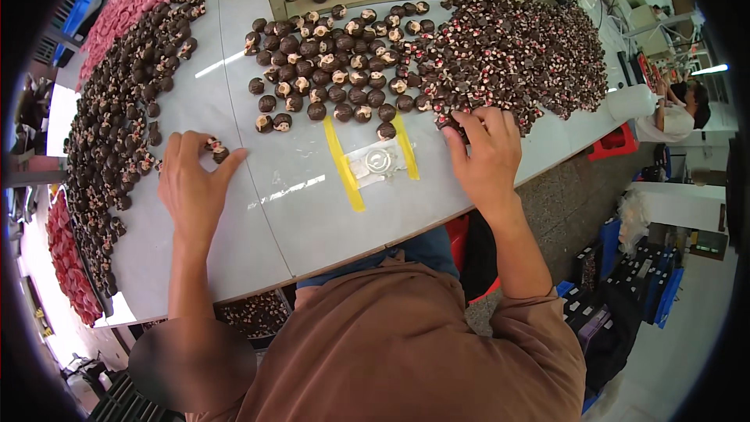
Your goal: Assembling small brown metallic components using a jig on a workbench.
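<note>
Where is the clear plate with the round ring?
In the head view, the clear plate lies near the centre on the table, between two yellow tape strips, left of the right hand.

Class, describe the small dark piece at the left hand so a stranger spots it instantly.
On the pale table, find the dark heap along the left side. Just right of it is the left hand. The small dark piece is between its thumb and fingers, alone, while its neighbours crowd the heap.
</note>
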The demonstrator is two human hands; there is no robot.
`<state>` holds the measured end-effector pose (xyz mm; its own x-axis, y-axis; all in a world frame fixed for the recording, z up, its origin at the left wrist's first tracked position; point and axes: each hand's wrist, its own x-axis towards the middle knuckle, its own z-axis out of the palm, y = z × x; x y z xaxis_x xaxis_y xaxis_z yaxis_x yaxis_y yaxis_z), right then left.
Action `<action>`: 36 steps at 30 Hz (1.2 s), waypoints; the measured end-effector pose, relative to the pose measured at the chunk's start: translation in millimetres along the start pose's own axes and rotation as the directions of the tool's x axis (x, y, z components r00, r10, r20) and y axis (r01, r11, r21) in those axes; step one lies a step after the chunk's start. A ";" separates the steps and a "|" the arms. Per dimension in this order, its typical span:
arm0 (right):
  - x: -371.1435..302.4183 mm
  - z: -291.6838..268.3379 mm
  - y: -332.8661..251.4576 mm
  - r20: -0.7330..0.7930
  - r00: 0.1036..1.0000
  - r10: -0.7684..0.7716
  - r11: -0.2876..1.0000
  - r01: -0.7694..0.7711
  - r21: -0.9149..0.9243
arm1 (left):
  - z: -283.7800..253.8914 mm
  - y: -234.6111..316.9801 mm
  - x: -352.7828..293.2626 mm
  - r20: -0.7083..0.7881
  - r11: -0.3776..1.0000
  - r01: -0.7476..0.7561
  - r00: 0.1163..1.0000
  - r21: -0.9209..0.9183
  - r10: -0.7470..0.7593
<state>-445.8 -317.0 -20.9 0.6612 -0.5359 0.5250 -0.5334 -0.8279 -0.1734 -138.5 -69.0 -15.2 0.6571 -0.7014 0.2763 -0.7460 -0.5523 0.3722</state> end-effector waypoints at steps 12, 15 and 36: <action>-8.3 -8.4 -1.4 0.101 0.994 -0.051 0.989 0.036 0.145 | 9.3 28.0 1.9 -0.032 0.986 -0.144 0.989 -0.082 0.142; -13.1 -30.8 -9.5 0.221 0.973 -0.072 0.968 0.015 0.251 | 22.5 44.8 12.4 0.039 0.982 -0.142 0.988 -0.121 0.148; -39.5 -27.6 -14.3 0.361 0.896 0.258 0.793 -0.410 0.451 | 29.9 78.0 -10.5 0.383 0.739 -0.006 0.852 -0.673 0.356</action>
<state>-478.8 -279.5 -16.1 0.6458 -0.7533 0.1247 -0.4561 -0.5115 -0.7282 -206.9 -118.2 -15.6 0.2531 -0.9670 0.0286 -0.4824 -0.1005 0.8702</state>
